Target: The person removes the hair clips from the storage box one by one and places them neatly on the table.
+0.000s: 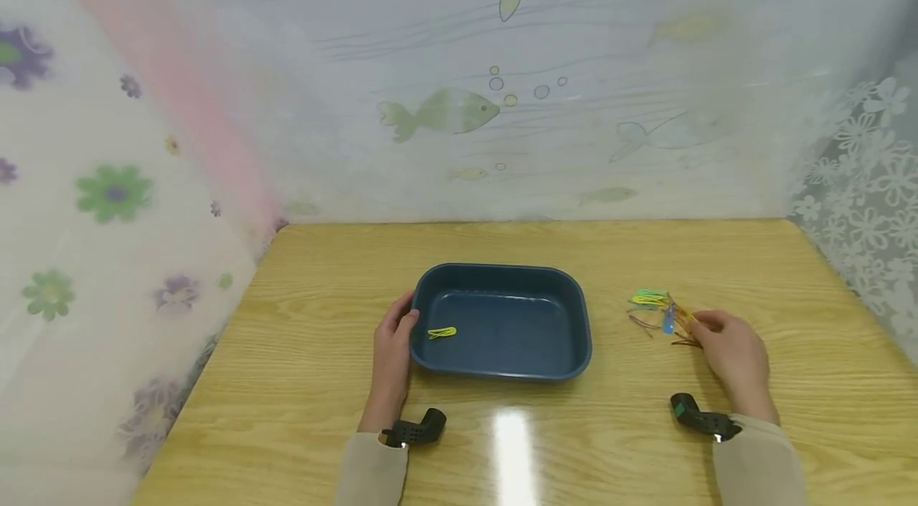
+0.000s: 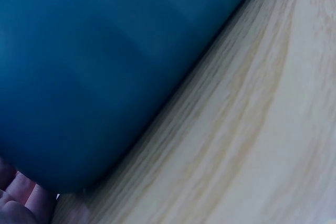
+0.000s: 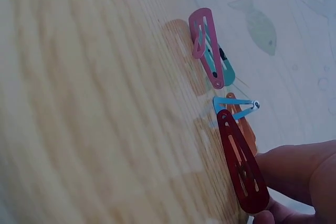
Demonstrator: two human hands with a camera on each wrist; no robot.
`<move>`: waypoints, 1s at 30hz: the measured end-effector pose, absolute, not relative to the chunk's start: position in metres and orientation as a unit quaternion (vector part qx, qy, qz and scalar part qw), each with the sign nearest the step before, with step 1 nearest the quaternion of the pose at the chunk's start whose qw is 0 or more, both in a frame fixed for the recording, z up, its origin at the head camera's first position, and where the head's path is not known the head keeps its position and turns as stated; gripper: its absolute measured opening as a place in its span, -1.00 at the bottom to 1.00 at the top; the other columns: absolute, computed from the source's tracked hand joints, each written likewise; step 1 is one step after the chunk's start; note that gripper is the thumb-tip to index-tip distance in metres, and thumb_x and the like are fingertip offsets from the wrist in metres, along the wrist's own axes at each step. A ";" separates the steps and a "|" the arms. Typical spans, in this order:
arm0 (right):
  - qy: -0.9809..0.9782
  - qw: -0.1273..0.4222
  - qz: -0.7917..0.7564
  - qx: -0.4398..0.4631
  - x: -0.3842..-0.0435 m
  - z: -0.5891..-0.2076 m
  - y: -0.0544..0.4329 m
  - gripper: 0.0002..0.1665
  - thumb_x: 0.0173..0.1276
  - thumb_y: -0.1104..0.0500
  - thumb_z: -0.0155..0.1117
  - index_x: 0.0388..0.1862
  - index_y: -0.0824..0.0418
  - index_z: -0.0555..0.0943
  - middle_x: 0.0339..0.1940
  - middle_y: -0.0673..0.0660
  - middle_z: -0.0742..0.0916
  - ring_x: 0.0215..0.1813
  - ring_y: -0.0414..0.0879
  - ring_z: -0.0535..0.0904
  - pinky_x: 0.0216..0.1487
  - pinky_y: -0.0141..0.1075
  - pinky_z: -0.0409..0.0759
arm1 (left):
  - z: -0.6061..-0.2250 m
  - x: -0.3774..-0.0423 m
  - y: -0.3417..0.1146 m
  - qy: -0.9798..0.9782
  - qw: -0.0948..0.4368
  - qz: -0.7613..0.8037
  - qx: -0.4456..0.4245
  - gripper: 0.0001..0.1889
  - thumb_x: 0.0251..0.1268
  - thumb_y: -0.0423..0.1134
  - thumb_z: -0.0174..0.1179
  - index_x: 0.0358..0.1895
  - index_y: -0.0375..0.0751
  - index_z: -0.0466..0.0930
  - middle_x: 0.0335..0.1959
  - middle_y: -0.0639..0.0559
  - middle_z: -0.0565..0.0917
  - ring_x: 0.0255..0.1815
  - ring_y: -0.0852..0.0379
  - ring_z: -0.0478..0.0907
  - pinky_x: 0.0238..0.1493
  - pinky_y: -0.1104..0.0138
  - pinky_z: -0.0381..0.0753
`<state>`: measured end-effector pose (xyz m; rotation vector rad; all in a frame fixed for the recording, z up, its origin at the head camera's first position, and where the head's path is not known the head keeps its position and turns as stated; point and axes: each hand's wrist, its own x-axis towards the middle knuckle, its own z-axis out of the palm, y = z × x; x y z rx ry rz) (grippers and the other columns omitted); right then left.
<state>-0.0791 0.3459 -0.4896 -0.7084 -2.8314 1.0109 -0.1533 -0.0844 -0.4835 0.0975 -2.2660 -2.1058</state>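
A dark blue plastic tub [image 1: 502,331] stands on the table with one yellow snap hair clip [image 1: 442,332] inside, near its left wall. My left hand [image 1: 393,343] grips the tub's left side, thumb at the rim and fingers outside. To the right of the tub lies a loose group of hair clips, among them a green-yellow one [image 1: 649,298], a blue one [image 1: 668,319] and a pink one [image 3: 205,45]. With thumb and fingertips my right hand [image 1: 735,354] pinches an orange hair clip [image 3: 247,129], partly hidden behind a dark red clip [image 3: 244,166].
The wooden table [image 1: 301,386] meets a pale, fish-printed curtain [image 1: 574,171] at the back. Flowered sheeting [image 1: 107,291] hangs on the left, and a white floral panel [image 1: 875,195] on the right. Each wrist wears a black camera mount.
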 end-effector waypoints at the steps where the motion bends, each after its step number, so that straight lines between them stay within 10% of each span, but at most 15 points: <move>1: -0.917 0.029 0.327 -0.228 -0.079 -0.490 0.346 -0.49 0.33 0.01 -0.03 0.06 0.38 0.45 -0.08 0.36 0.57 -0.04 0.28 0.39 -0.18 0.03 0.30 | -0.484 -0.153 -0.084 -0.733 0.023 -0.680 0.032 -0.68 0.29 -0.11 -0.02 0.10 0.09 0.43 0.09 0.22 0.43 0.17 0.29 0.28 0.21 0.27 0.20; 15: -0.882 0.034 0.390 -0.262 -0.077 -0.489 0.353 -0.34 0.36 -0.15 -0.20 0.15 0.34 0.40 0.13 0.42 0.42 0.15 0.37 0.23 0.00 0.13 0.22 | -0.483 -0.153 -0.085 -0.732 0.022 -0.680 0.030 -0.68 0.28 -0.09 -0.01 0.10 0.10 0.44 0.09 0.22 0.44 0.16 0.29 0.28 0.21 0.29 0.20; 22: -0.838 0.071 0.446 -0.306 -0.071 -0.489 0.357 -0.36 0.33 -0.18 -0.16 0.16 0.24 0.43 0.06 0.22 0.48 -0.14 -0.02 0.40 -0.38 -0.30 0.34 | -0.482 -0.154 -0.084 -0.733 0.021 -0.680 0.024 -0.69 0.29 -0.12 -0.02 0.10 0.09 0.44 0.09 0.21 0.45 0.16 0.28 0.29 0.21 0.28 0.20; 30: -0.794 0.113 0.508 -0.314 -0.075 -0.484 0.358 -0.44 0.30 -0.17 -0.04 0.15 0.11 0.46 -0.27 -0.16 0.54 -0.32 -0.31 0.42 -0.37 -0.44 0.34 | -0.482 -0.153 -0.085 -0.734 0.024 -0.678 0.033 -0.69 0.29 -0.12 -0.02 0.08 0.09 0.45 0.08 0.22 0.45 0.15 0.29 0.29 0.22 0.28 0.19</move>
